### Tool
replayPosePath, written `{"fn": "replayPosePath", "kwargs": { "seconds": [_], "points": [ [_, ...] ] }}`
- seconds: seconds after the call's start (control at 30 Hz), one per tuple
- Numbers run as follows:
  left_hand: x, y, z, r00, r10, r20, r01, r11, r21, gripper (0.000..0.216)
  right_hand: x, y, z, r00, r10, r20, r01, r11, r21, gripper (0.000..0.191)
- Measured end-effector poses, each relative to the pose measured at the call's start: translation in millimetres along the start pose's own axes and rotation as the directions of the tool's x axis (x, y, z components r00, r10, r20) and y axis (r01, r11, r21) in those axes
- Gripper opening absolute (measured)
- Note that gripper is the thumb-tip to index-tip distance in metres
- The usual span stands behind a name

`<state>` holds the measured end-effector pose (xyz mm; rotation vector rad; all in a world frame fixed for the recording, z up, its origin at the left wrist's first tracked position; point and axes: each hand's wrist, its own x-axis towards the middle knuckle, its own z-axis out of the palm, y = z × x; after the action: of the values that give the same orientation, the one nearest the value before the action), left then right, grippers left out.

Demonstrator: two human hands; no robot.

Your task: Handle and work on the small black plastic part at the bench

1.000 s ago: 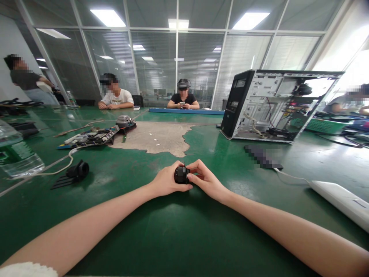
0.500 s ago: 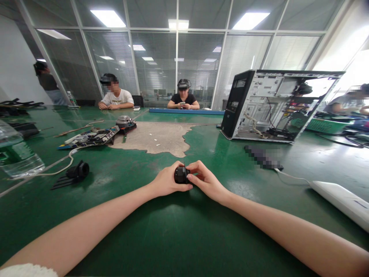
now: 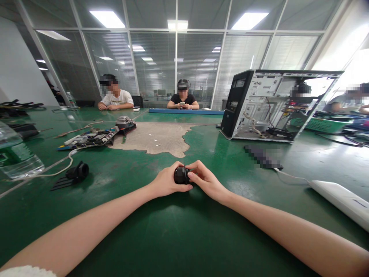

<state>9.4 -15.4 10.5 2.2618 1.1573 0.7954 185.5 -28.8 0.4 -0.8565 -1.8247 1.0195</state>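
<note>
A black cylindrical part (image 3: 181,176) with a faceted body lies sideways above the green table, in the middle of the view. My left hand (image 3: 168,180) is closed round it, fingers over the top and thumb below. At the part's right end, my right hand (image 3: 203,177) pinches it between thumb and fingertips. The thumb and fingers cover that end, so its shape is partly hidden. Off to the left, a black piece with a round opening and flat prongs (image 3: 77,172) rests on the table, apart from both hands.
An open computer case (image 3: 245,104) stands at the right, with a blurred dark phone-like item (image 3: 263,157) and a white power bank (image 3: 343,200) nearer. Circuit boards (image 3: 95,137) and a water bottle (image 3: 20,154) are at the left. Two people (image 3: 118,98) sit opposite.
Both hands keep hold of the black part in nearly the same place; the right fingertips have shifted slightly on its end. A person standing at the far left has left that spot.
</note>
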Motion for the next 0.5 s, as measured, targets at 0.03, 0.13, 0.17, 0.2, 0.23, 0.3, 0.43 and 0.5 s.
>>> {"fn": "replayPosePath", "kwargs": {
  "seconds": [0.03,0.13,0.17,0.2,0.23,0.3,0.43,0.5],
  "points": [
    [-0.4,0.8,-0.2,1.000,0.001,0.003,-0.001,1.000,0.011,0.052,0.3,0.2,0.3,1.000,0.003,-0.007,-0.003,1.000,0.000,0.019],
    [-1.2,2.4,-0.4,1.000,-0.001,0.001,0.001,1.000,0.026,0.053,0.9,0.6,0.8,1.000,0.016,-0.005,-0.016,1.000,0.011,0.019],
    [-1.2,2.5,-0.5,1.000,-0.002,0.002,0.002,1.000,0.027,0.053,0.9,0.7,0.7,1.000,0.020,-0.002,-0.020,1.000,0.010,0.020],
    [-1.2,2.4,-0.5,1.000,-0.002,0.004,0.002,1.000,0.026,0.052,0.7,0.8,0.5,1.000,0.023,0.002,-0.023,1.000,0.008,0.021],
    [-1.2,2.1,-0.5,1.000,-0.003,0.007,0.003,1.000,0.022,0.052,0.5,0.8,0.2,1.000,0.022,0.008,-0.022,1.000,0.004,0.021],
    [-0.9,0.8,-0.2,1.000,-0.009,0.010,0.009,1.000,0.008,0.051,-0.3,0.8,-0.4,1.000,0.004,0.022,-0.003,1.000,-0.012,0.022],
    [-0.1,-1.9,0.7,1.000,-0.016,-0.002,0.016,1.000,-0.017,0.049,-1.7,0.2,-1.2,0.997,-0.079,0.020,0.080,0.995,-0.067,0.025],
    [0.0,-2.0,0.9,1.000,-0.012,-0.001,0.012,1.000,-0.004,0.050,-1.6,-0.1,-0.9,0.997,-0.078,0.003,0.078,0.995,-0.064,0.022]
  ]
}}
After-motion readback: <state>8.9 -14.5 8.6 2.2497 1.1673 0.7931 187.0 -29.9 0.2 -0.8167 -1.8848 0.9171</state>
